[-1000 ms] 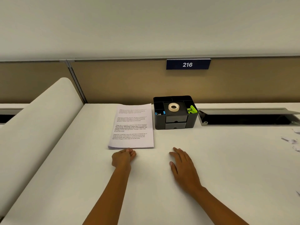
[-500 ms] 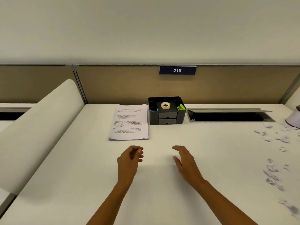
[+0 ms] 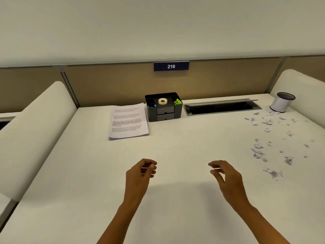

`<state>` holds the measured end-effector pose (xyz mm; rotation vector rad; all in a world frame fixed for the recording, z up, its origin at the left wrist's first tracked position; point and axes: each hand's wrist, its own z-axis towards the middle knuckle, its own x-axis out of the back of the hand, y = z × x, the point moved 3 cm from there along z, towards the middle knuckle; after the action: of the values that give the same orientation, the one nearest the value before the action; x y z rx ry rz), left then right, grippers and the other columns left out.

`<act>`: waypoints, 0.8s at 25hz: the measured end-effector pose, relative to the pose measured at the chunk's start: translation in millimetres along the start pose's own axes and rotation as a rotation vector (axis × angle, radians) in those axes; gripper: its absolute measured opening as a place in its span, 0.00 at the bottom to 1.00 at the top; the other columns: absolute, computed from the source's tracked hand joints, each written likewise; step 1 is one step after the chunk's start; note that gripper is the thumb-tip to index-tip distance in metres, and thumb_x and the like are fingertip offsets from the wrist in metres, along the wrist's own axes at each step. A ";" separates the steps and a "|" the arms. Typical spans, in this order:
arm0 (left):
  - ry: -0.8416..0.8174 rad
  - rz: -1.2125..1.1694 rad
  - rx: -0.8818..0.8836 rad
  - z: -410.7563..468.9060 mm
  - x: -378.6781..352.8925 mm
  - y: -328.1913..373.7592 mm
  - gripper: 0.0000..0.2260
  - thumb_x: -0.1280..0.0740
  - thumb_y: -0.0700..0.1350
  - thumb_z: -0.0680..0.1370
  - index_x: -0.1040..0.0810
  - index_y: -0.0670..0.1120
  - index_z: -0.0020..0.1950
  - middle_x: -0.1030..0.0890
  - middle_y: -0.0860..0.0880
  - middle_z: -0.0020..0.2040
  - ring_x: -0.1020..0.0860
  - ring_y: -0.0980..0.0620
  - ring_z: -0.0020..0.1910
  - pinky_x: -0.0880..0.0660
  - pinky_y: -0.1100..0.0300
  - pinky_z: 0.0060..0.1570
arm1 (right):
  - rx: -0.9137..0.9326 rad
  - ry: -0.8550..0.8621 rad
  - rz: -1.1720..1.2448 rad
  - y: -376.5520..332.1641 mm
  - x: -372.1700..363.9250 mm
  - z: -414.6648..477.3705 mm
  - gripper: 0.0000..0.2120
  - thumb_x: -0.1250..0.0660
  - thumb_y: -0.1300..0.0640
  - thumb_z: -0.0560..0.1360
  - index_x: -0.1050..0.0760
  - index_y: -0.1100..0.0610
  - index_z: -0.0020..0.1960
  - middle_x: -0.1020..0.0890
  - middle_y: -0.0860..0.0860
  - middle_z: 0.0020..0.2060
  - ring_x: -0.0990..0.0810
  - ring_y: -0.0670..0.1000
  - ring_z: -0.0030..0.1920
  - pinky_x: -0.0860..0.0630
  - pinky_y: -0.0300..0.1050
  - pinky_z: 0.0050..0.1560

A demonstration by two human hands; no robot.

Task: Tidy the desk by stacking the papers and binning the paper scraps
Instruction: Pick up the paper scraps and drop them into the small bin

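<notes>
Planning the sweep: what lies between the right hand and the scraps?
Nothing: in the head view, only bare desk runs from the right hand to the nearest scraps.

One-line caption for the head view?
Stacked papers beside the organizer, scraps strewn near the bin, left hand and right hand empty above the desk.

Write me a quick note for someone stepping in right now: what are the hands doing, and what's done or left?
Left hand and right hand: both empty, fingers relaxed, above the desk.
Papers: one neat stack beside the black organizer; stacking looks done.
Paper scraps: scattered on the desk's right side, in front of the small white bin.
Left: gather and bin them.
</notes>
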<state>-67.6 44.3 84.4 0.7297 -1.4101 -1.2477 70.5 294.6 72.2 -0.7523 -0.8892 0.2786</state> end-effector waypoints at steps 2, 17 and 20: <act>-0.037 0.003 -0.013 -7.2 -5.4 -0.6 0.07 0.35 0.40 0.78 0.19 0.50 0.46 0.17 0.53 0.39 0.18 0.57 0.38 0.23 0.70 0.38 | -0.050 0.056 0.005 5.6 16.8 -17.7 0.11 0.32 0.66 0.74 0.22 0.52 0.51 0.19 0.41 0.47 0.20 0.41 0.48 0.26 0.29 0.49; -0.173 0.051 -0.112 -63.3 -168.9 61.3 0.10 0.38 0.40 0.79 0.19 0.51 0.46 0.17 0.53 0.39 0.19 0.58 0.39 0.22 0.67 0.39 | -0.203 0.282 -0.047 107.8 186.8 -65.7 0.10 0.34 0.62 0.76 0.23 0.52 0.56 0.20 0.43 0.49 0.21 0.42 0.49 0.30 0.27 0.48; -0.143 0.025 -0.108 -81.2 -234.0 79.1 0.10 0.37 0.40 0.79 0.19 0.52 0.45 0.17 0.53 0.39 0.19 0.58 0.39 0.22 0.66 0.38 | -0.207 0.250 -0.066 153.2 242.4 -66.3 0.12 0.34 0.61 0.76 0.24 0.49 0.58 0.21 0.41 0.51 0.22 0.41 0.50 0.31 0.26 0.50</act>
<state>82.7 256.5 77.5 0.5571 -1.4496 -1.3674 283.8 497.0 84.4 -0.9251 -0.7093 0.0321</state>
